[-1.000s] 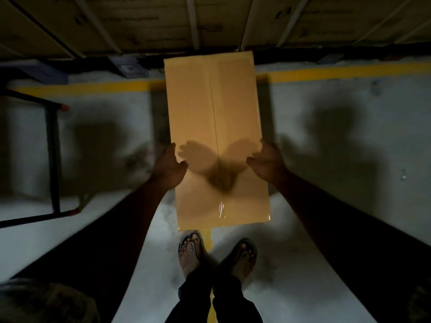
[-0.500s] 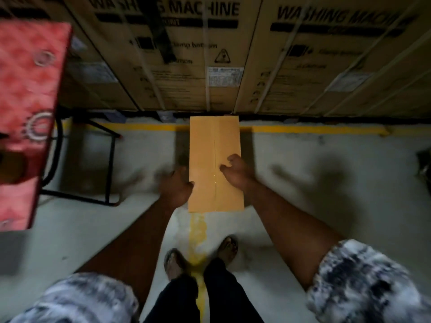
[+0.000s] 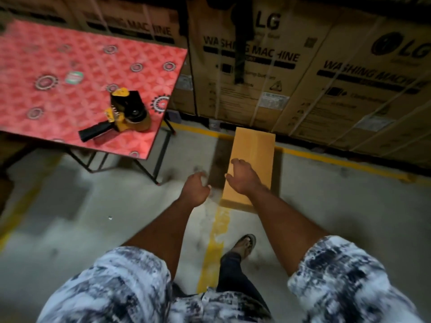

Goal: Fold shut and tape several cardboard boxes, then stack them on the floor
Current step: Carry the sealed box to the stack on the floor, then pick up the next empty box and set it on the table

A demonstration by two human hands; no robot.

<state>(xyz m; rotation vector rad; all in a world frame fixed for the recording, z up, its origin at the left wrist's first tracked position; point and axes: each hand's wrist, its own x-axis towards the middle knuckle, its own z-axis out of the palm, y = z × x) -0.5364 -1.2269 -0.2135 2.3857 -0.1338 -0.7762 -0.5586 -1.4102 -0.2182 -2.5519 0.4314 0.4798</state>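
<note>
Cardboard box (image 3: 254, 155) lies closed on the floor (image 3: 116, 206), long, plain tan.

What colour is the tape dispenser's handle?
Black handle on a yellow tape dispenser, seen in the head view.

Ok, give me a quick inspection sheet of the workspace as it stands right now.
Surface: grey concrete floor with a yellow painted line.
Job's things: one closed cardboard box flat on the floor near the cartons; tape dispenser on the red table.
Clutter: small white scrap on the floor.
Hands: left hand loosely curled, clear of the box; right hand above the box, holding nothing, contact unclear.
Cables: nothing seen.
Surroundings: strapped washing machine cartons behind the box.
</note>
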